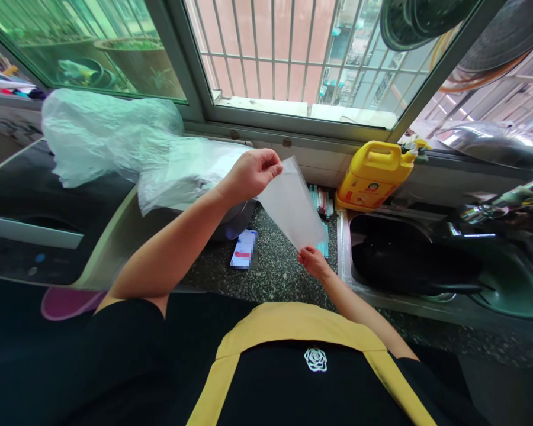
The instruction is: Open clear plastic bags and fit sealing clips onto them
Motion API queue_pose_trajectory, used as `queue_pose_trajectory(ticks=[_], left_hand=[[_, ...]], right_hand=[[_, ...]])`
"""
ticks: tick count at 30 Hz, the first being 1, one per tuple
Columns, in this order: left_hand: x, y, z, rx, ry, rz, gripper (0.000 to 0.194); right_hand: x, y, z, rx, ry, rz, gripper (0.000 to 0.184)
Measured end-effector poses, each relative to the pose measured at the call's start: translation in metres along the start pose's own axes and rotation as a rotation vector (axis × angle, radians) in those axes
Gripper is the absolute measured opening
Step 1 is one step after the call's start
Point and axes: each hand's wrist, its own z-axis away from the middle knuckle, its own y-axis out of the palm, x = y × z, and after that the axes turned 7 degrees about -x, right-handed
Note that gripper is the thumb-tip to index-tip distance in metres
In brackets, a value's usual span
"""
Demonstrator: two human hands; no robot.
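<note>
A flat, translucent white plastic bag (pixel 291 204) is stretched at a slant above the speckled counter. My left hand (pixel 257 171) pinches its upper left corner between thumb and fingers. At the lower edge, my right hand (pixel 313 260) grips the opposite corner with closed fingers. Beneath and behind the bag lie several small teal and pink packets (pixel 322 201), partly hidden by it. A phone (pixel 244 249) with a lit screen rests on the counter below my left forearm. A large clear plastic sack (pixel 173 157) with white contents lies just left of my left hand.
A yellow jug with a pump (pixel 373 177) stands by the sink's corner (pixel 344 248). In the sink sits a dark pan (pixel 408 260) near the faucet (pixel 475 213). A washing machine (pixel 31 231) is at left, and a barred window (pixel 275 59) lies ahead.
</note>
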Motion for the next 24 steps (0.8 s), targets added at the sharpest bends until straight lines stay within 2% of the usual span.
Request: queue_pose_trajectory(ticks=[4,8,11,12,13,14,16,19,21,24], left_hand=[[0.002,0.001,0.0,0.009,0.0,-0.009,0.017],[0.003,0.0,0.001,0.028,-0.001,-0.008,0.016],[0.004,-0.001,0.002,0.061,0.023,-0.008,0.015],[0.005,-0.001,0.003,0.074,0.033,-0.011,0.014],[0.005,0.0,0.003,0.086,0.043,-0.014,0.013],[0.005,0.001,0.003,0.098,0.053,-0.017,0.013],[0.005,0.004,0.002,0.119,0.075,-0.024,0.013],[0.004,0.008,0.0,0.157,0.096,-0.037,0.013],[0.001,0.01,-0.002,0.184,0.097,-0.05,0.014],[-0.002,0.009,-0.003,0.207,0.091,-0.053,0.014]], right_hand=[[-0.004,0.002,0.002,-0.017,-0.024,0.028,0.049],[-0.002,-0.006,0.003,-0.087,-0.079,0.068,0.052],[0.021,-0.014,0.0,-0.192,-0.187,0.091,0.055],[0.034,-0.014,-0.002,-0.226,-0.25,0.112,0.057],[0.049,-0.012,-0.002,-0.246,-0.383,0.215,0.059],[0.065,-0.007,-0.002,-0.222,-0.51,0.324,0.06],[0.099,0.01,0.001,-0.08,-0.687,0.531,0.057],[0.137,0.045,0.008,0.102,-0.851,0.698,0.052],[0.15,0.066,0.012,0.18,-0.908,0.732,0.05],[0.152,0.087,0.014,0.213,-0.919,0.735,0.047]])
